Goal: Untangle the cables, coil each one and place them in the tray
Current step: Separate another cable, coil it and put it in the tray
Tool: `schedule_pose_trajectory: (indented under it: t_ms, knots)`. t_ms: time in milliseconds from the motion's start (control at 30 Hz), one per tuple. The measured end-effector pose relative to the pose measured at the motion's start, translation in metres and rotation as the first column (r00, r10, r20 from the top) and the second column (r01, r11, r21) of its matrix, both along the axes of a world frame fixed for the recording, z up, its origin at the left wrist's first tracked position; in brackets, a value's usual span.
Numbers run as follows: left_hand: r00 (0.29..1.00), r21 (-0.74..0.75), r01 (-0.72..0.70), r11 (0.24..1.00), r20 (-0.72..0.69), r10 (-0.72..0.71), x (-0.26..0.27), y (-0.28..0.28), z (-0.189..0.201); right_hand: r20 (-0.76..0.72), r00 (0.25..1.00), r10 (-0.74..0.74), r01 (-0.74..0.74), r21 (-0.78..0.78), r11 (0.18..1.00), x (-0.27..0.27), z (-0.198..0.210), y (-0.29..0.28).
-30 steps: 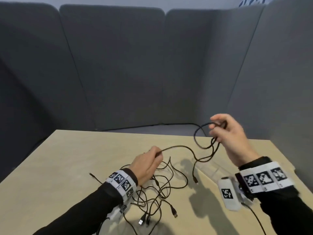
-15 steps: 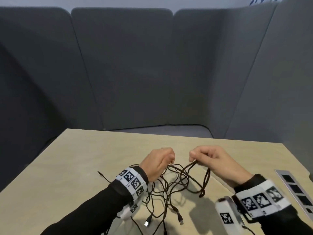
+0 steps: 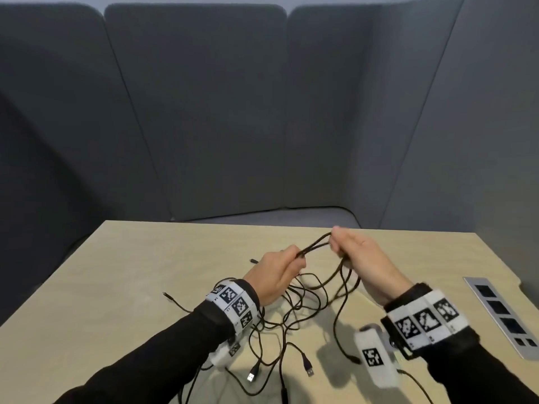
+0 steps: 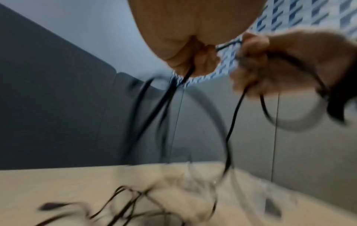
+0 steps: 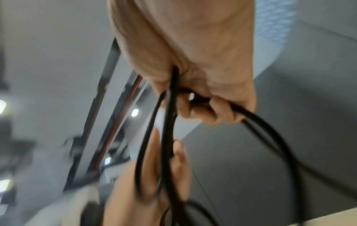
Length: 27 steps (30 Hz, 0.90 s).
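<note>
- Pinching black strands with my left hand, I am lifting them off the table so the loops hang free and I can judge which cable is which.
- Beneath and between my wrists, the tangle of cables is lying on the wood, with several plug ends trailing toward me; nothing is coiled yet, so I am judging the untangling as barely started.
- A short run of cable is stretching taut from one hand to the other, likely to open up the knot.
- My right hand is curling round a bunch of loops, holding them slightly higher, near the left hand but not touching it.
- At the far right, a grey strip with dark squares is lying on the table; I cannot tell whether it is the tray.
- Both wrist views are blurring badly, so I am not making out how many cables each fist is holding.
</note>
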State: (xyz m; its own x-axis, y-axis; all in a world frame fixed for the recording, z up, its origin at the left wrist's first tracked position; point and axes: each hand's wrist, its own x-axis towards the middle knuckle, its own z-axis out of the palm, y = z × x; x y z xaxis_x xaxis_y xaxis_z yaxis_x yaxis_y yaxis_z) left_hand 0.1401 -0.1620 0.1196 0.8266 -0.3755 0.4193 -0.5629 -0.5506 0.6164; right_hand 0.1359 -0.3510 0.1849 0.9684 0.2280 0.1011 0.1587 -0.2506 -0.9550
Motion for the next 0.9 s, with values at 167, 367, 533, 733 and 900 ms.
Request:
schedule_pose_trajectory:
  t_ms: [167,367,533,733,900]
  knots:
    - [0.998,0.197,-0.045,0.979,0.05,0.036,0.012,-0.005,-0.013,0.158,0.981,-0.113,0.102,0.078,0.992,-0.005,0.001,0.002]
    - [0.992,0.168,-0.08,0.982,0.111,0.062,0.025,-0.004,-0.03,0.199,0.944,-0.262,0.192,0.314,0.93,-0.002,0.015,-0.009]
    - [0.947,-0.141,-0.237,0.961,-0.253,0.197,0.022,0.019,-0.044,0.192,0.901,-0.39,0.219,0.575,0.788,0.004,0.056,-0.036]
    - [0.906,-0.115,-0.33,0.937,-0.317,0.28,0.018,0.044,-0.047,0.157,0.902,-0.403,0.197,0.681,0.705,0.008,0.06,-0.057]
    - [0.898,-0.062,-0.306,0.95,-0.349,0.266,0.017,0.06,-0.05,0.092,0.921,-0.379,0.189,0.745,0.64,0.011,0.06,-0.071]
